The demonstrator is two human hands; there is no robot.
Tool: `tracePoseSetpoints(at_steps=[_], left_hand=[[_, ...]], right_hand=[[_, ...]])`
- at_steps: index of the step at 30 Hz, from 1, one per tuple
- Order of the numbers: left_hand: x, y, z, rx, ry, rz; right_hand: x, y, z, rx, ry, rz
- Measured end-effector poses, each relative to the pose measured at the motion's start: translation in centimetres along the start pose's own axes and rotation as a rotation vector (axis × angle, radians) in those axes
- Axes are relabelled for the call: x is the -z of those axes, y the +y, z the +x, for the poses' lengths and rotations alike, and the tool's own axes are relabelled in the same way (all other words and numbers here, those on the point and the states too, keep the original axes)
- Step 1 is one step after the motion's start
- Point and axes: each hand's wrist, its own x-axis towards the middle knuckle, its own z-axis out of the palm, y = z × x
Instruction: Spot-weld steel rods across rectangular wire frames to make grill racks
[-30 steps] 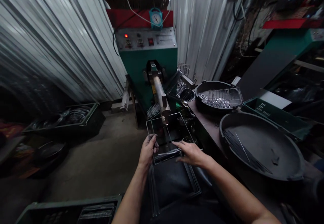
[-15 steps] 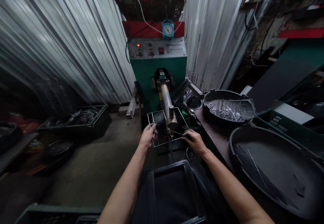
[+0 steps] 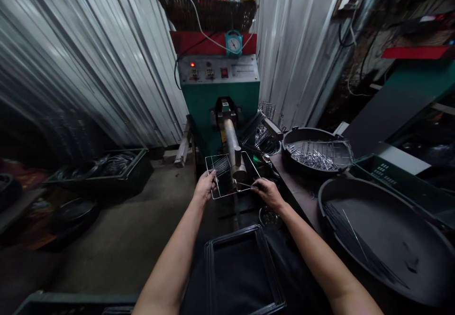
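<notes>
My left hand (image 3: pixel 205 185) is closed on the left side of a rectangular wire frame (image 3: pixel 253 165). A bundle of thin wire rods (image 3: pixel 222 165) fans out from the same fingers over the frame. My right hand (image 3: pixel 268 191) pinches a thin wire rod (image 3: pixel 245 185) near the frame's right front corner. The frame lies around the lower end of a thick metal arm (image 3: pixel 232 134), which juts from a green machine (image 3: pixel 220 91). Whether the rod touches the frame is too small to tell. Below my hands, a stack of dark rectangular wire frames (image 3: pixel 209 272) rests on my lap.
On the right, a round black tray (image 3: pixel 289 156) holds short wire pieces, and a larger black tray (image 3: pixel 327 187) holds long rods. Green crates (image 3: pixel 137 172) with wire parts stand on the floor at left. A corrugated metal wall (image 3: pixel 117 59) rises behind.
The wire frame has risen slightly and sits a little flatter around the metal arm's end. Both hands moved slightly up with it, still gripping. The whole view has shifted a little.
</notes>
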Motion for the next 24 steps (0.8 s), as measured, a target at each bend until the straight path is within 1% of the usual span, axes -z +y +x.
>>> tracePoseSetpoints(at_steps=[9, 13, 16, 19, 24], left_hand=[[0.1, -0.5, 1.3, 0.02, -0.008, 0.016], [0.3, -0.6, 1.2, 0.036, -0.022, 0.022], [0.0, -0.7, 0.9, 0.034, -0.046, 0.013], [-0.8, -1.2, 0.6, 0.03, -0.082, -0.001], [-3.3, -1.7, 0.8, -0.003, -0.119, -0.05]], right_hand=[[-0.5, 1.0, 0.7, 0.002, 0.028, -0.039], [-0.1, 0.7, 0.7, 0.015, -0.014, -0.118], [0.5, 0.3, 0.1, 0.031, -0.065, -0.195], [1.3, 0.5, -1.2, 0.02, -0.078, -0.199], [2.8, 2.1, -2.1, -0.028, -0.033, -0.124]])
